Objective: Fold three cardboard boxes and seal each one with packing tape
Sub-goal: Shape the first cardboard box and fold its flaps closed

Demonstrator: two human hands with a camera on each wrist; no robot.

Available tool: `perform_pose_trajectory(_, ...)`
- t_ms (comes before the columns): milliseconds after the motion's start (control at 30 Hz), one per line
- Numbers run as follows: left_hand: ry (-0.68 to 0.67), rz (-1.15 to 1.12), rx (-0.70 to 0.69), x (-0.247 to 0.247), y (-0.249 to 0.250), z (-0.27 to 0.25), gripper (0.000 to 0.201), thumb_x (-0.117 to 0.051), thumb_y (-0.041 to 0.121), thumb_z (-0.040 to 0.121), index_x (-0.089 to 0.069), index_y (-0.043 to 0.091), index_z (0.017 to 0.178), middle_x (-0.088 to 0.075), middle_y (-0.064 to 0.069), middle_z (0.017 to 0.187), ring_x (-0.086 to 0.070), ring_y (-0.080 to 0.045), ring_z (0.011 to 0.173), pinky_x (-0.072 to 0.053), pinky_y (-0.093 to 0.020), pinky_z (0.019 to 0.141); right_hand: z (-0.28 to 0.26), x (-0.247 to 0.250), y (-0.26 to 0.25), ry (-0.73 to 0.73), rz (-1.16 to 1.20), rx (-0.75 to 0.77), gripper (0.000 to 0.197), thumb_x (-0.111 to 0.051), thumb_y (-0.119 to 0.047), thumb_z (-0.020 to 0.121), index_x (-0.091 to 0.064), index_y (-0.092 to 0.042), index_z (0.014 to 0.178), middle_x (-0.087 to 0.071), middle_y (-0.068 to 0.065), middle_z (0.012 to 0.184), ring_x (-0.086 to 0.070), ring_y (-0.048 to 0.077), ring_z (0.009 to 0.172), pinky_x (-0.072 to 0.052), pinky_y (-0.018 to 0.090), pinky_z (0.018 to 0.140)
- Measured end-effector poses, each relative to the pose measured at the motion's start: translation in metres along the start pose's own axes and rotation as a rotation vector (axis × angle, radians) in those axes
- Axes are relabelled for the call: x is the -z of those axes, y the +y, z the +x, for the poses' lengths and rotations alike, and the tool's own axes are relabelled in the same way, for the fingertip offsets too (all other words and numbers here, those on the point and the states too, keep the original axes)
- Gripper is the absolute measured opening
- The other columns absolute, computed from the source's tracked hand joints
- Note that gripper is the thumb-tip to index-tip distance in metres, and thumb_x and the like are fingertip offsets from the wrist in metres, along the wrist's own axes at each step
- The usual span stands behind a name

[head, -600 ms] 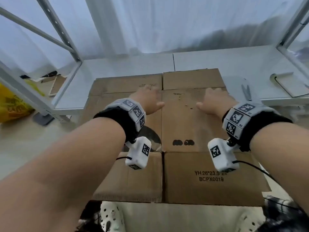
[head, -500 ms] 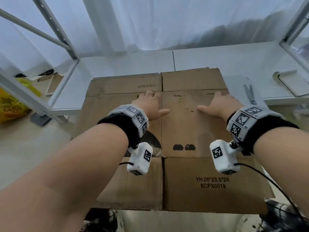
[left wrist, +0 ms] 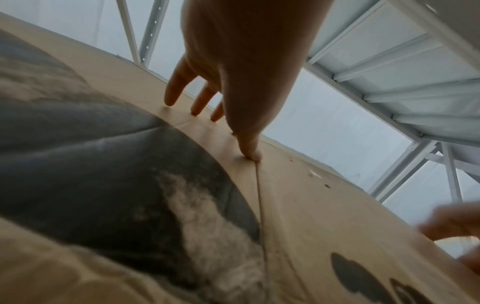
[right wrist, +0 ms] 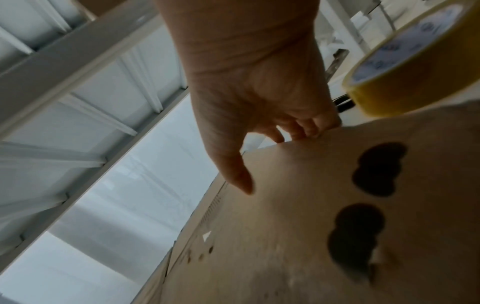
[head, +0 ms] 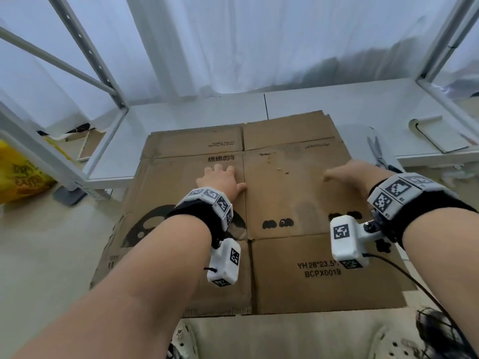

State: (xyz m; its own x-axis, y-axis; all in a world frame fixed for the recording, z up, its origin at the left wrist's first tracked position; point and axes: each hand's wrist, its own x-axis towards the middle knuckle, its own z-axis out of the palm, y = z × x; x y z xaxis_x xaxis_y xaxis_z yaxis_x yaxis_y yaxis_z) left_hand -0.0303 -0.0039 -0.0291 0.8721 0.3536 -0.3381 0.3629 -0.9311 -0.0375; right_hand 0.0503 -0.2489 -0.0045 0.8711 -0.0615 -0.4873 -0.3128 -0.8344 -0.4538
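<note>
A flattened brown cardboard box (head: 285, 193) lies across the front edge of the white table (head: 197, 117) and overhangs toward me. My left hand (head: 220, 178) lies on its middle panel beside the centre crease. In the left wrist view the left hand (left wrist: 215, 127) has straight, spread fingers and its thumb tip presses the crease of the box (left wrist: 311, 205). My right hand (head: 350, 174) is at the box's right edge. There its fingers (right wrist: 306, 131) curl over the rim of the box (right wrist: 285, 226) and its thumb lies on top. A yellow tape roll (right wrist: 405, 61) sits just beyond.
Scissors (head: 375, 151) lie on the table right of the box, with a white tray (head: 440, 133) further right. White metal frame posts (head: 88, 55) rise at both sides. A yellow bag (head: 20, 174) sits on the floor at left.
My right hand has slid rightward from the panel's middle to the box's right edge. The left hand stays pressed near the centre crease.
</note>
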Motion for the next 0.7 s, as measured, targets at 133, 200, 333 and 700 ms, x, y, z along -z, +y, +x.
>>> perform_pose_trajectory(133,-0.069,-0.028,-0.072,0.003,0.000,-0.017,0.060,-0.042,0.052,0.096,-0.029,0.021,0.146,-0.030,-0.016,0.146,-0.036,-0.038,0.131,-0.038,-0.048,0.102,-0.016,0.009,0.003,0.059,0.219,0.081,0.071,-0.065,-0.002,0.077,-0.029,-0.004,0.139,-0.048,0.018,0.117,-0.054,0.035,0.101,-0.052,0.048,0.087)
perform_pose_trajectory(200,-0.085,-0.096,-0.162,0.003,-0.002,-0.028,0.071,-0.046,0.058,0.092,-0.021,0.026,0.150,-0.026,-0.014,0.151,-0.033,-0.036,0.135,-0.036,-0.049,0.107,-0.025,0.014,0.001,0.155,0.363,0.203,0.064,-0.068,-0.004,0.080,-0.038,-0.001,0.136,-0.051,0.013,0.112,-0.055,0.031,0.098,-0.052,0.044,0.085)
perform_pose_trajectory(333,-0.155,-0.143,-0.315,0.002,-0.002,-0.046,0.095,-0.058,0.067,0.079,-0.007,0.035,0.152,-0.015,-0.006,0.158,-0.029,-0.031,0.139,-0.033,-0.049,0.111,-0.032,0.021,-0.001,0.208,0.392,0.374,0.016,-0.069,-0.017,0.079,-0.068,-0.012,0.095,-0.070,0.015,0.101,-0.066,0.031,0.092,-0.055,0.047,0.088)
perform_pose_trajectory(700,-0.008,-0.126,-0.317,0.011,0.003,-0.068,0.077,-0.051,0.047,0.093,-0.002,0.037,0.151,-0.027,-0.009,0.153,-0.048,-0.029,0.125,-0.045,-0.045,0.100,-0.069,0.030,0.005,-0.232,0.650,0.337,0.067,-0.064,-0.001,0.085,-0.034,-0.018,0.143,-0.057,0.017,0.117,-0.064,0.031,0.091,-0.060,0.042,0.063)
